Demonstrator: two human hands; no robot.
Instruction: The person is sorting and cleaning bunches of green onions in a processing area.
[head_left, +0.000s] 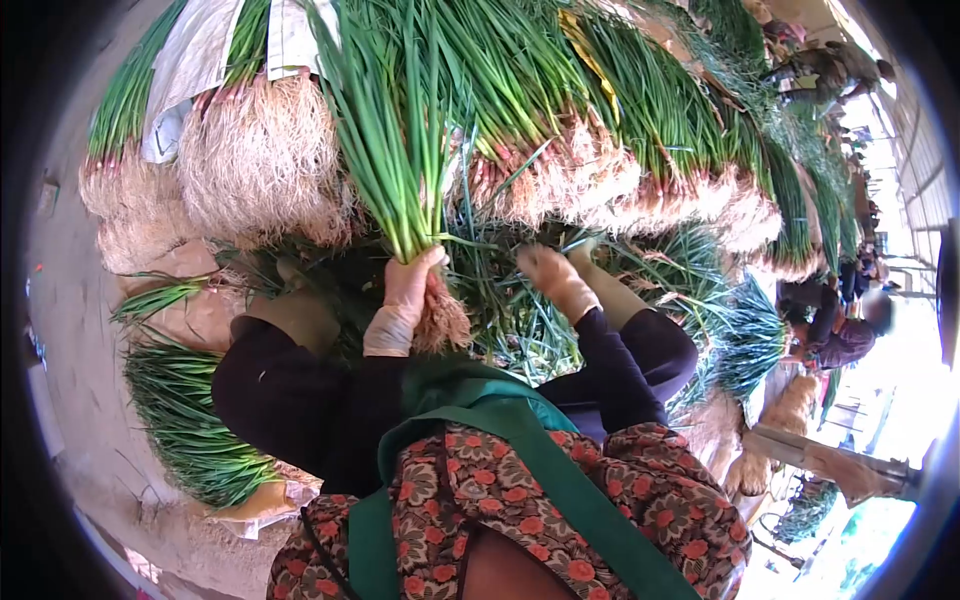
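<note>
My left hand (408, 285) is wrapped round a bunch of green stalks (395, 170), just above their brown roots, which hang below the fist. The long leaves point away from me, over the stacked bundles. To the right, my right hand (550, 275) is held over loose green leaves (510, 315), apart from the bunch. Its fingers are smeared by motion, so whether they hold anything is unclear. Beyond both hands stand large root-ended bundles (265, 155) with pale, tangled roots.
More bundles (195, 420) lie at the left on the floor. A stack of bundles (650, 120) runs to the upper right. At the right are a metal bar (830, 460), a crouching person (845, 335) and, further up, another person (835, 70).
</note>
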